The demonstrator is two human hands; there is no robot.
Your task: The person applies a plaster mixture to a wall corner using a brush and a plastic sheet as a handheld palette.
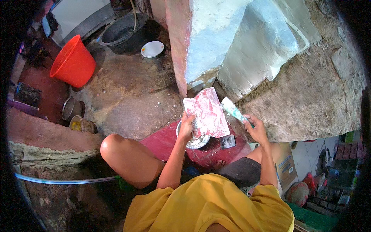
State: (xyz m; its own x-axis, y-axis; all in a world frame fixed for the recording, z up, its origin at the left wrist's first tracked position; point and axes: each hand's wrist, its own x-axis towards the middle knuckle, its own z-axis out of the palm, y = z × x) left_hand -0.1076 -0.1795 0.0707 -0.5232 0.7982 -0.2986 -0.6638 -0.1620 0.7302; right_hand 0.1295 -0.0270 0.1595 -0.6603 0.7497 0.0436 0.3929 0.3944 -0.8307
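Note:
My left hand (187, 127) grips the edge of a flat red board (207, 112) thickly smeared with white paste. In my right hand (256, 130) is a putty knife (233, 110) with a teal handle and white paste on its blade. The blade is just off the board's right edge, close to the wall corner. Below the board stands a container of white paste (199, 143), partly hidden by the board and my left hand. Beside it lies a small flat piece with a grey, paste-marked face (228, 141); its kind I cannot tell.
A wall (266, 42) ahead right is partly coated white, with bare rough masonry (297, 96) beside it. A red bucket (74, 62), black tub (125, 34), white plate (152, 49) and small pots (72, 109) are at left. A hose (65, 180) runs along the lower left.

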